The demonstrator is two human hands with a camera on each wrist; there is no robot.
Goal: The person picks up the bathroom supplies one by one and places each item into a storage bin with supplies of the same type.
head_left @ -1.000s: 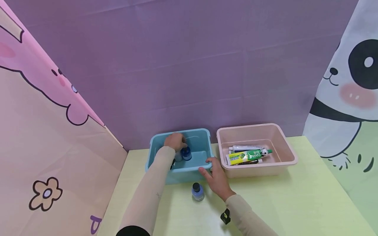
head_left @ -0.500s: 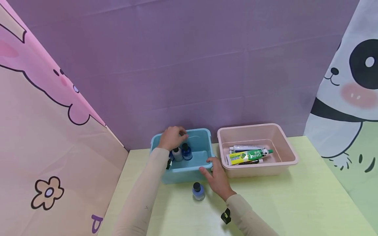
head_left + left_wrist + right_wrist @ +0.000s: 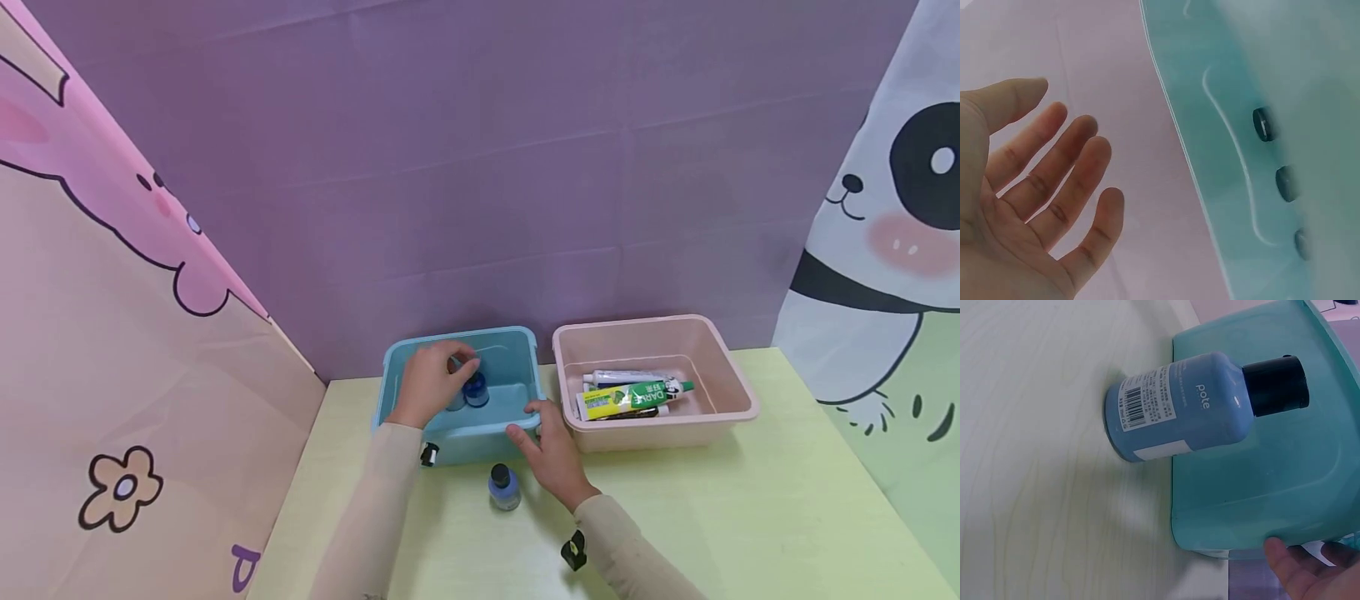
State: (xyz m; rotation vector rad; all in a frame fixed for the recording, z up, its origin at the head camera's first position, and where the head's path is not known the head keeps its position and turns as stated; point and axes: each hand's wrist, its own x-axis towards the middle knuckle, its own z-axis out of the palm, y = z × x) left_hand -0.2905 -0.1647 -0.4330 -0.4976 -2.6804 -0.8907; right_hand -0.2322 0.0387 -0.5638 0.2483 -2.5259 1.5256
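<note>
My left hand is over the light-blue bin. In the left wrist view its fingers are spread and loosely bent, with nothing in them. Inside the bin stands a dark-blue bottle beside a paler one, partly covered by that hand; three black caps show in the left wrist view. With thumb and fingers around it, my right hand holds the bin's near right corner. A blue bottle with a black cap stands upright on the table, just in front of the bin.
To the right is a pink bin containing a green-and-yellow toothpaste tube on top of other tubes. A purple cloth backdrop rises behind both bins. Printed side panels border the pale table.
My left hand lifted and drew back leftward, uncovering the bottles, then came forward over the bin's left part. My right hand and the bottle on the table stayed put.
</note>
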